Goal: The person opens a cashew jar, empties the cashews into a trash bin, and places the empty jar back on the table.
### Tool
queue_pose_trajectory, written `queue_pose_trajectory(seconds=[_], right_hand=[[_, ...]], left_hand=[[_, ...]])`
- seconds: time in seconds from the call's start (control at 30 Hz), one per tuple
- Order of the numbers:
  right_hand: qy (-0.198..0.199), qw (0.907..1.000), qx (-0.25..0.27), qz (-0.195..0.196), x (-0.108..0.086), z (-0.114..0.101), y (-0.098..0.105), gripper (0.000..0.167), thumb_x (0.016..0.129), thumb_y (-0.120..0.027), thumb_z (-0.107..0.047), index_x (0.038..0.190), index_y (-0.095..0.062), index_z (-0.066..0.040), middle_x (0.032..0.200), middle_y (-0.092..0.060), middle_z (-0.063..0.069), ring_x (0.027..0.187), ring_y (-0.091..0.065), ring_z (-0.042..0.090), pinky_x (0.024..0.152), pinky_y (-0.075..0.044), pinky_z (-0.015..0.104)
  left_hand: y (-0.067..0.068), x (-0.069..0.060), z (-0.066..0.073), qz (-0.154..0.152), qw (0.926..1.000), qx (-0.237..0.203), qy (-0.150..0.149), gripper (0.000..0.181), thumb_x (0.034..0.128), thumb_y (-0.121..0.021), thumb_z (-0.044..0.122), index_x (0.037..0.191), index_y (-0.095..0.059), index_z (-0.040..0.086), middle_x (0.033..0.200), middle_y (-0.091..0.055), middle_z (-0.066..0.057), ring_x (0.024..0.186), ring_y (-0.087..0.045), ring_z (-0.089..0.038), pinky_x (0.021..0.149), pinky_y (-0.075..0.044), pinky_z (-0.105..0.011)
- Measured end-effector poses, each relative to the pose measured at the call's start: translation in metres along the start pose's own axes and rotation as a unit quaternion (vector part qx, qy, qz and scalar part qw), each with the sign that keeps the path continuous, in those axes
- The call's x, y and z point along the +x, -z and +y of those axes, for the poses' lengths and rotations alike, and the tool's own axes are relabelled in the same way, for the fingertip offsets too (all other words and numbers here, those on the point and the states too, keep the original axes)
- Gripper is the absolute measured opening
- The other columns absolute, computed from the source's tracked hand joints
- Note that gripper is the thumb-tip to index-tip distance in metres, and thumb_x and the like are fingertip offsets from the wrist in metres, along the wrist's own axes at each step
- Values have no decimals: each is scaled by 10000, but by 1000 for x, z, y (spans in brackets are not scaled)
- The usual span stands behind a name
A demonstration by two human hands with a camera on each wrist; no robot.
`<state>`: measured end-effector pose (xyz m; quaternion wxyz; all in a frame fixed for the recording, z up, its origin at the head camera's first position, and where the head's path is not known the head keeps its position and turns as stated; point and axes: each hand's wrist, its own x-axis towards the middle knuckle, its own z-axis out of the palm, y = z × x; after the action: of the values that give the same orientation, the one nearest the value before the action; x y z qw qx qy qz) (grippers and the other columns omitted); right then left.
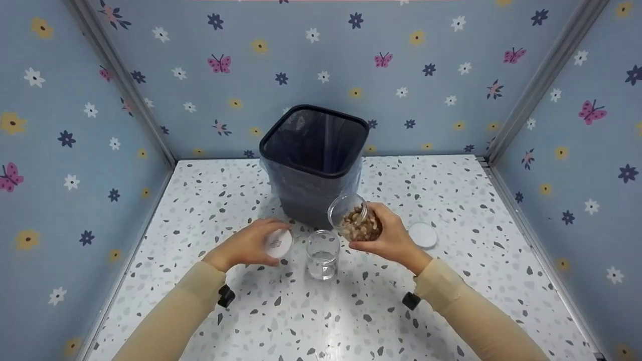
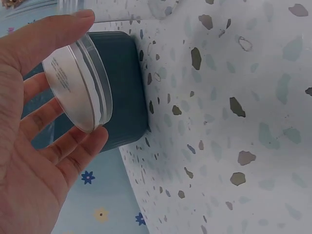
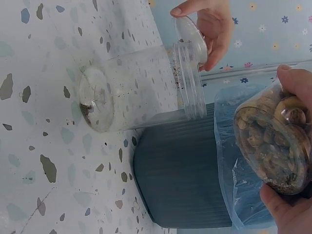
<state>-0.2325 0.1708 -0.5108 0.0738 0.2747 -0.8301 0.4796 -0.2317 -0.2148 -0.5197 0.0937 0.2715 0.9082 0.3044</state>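
Observation:
My left hand [image 1: 251,243] holds a white round lid [image 1: 278,243] by its edge; in the left wrist view thumb and fingers curl round the lid [image 2: 73,87], which has small print and a clear rim. My right hand [image 1: 388,235] grips a tilted clear jar [image 1: 346,215] with brown, nut-like pieces [image 1: 362,228] gathered toward its base. Between the hands an upright clear jar [image 1: 322,255] stands on the table; the right wrist view shows small crumbs inside this jar [image 3: 141,90].
Behind the jars stands a dark bin [image 1: 311,190] with a bag liner. A second white lid [image 1: 423,235] lies on the speckled table [image 1: 361,321], right of my right hand. Flowered walls [image 1: 311,60] enclose the back and sides.

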Motion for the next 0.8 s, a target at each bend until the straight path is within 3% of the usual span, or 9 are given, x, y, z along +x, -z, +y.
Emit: queue_pose_trajectory(seconds=[0.4,0.8], right_hand=[[73,9999,-123,41,-1,1,1,831,737,-1031,-257,1442,-628,-80,1339,-687,87,1198,-662,232,1028,-583,440],[1,10000,-55,-6,-1,0,2,851,729,-1038,-264,1449,-623,-80,1357,-681,86,1218,-658,233,1040,-577,438]], left_hand=[[-15,2,-15,108,9998,131,74,901,717,-983,226,1530,-616,103,1548,-598,-142,1393,-557,-379,1136,-490,-590],[-31,0,-30,122,9999,-100,55,884,678,-975,137,1465,-605,-28,1478,-648,-193,1367,-583,-418,1214,-429,-603]])
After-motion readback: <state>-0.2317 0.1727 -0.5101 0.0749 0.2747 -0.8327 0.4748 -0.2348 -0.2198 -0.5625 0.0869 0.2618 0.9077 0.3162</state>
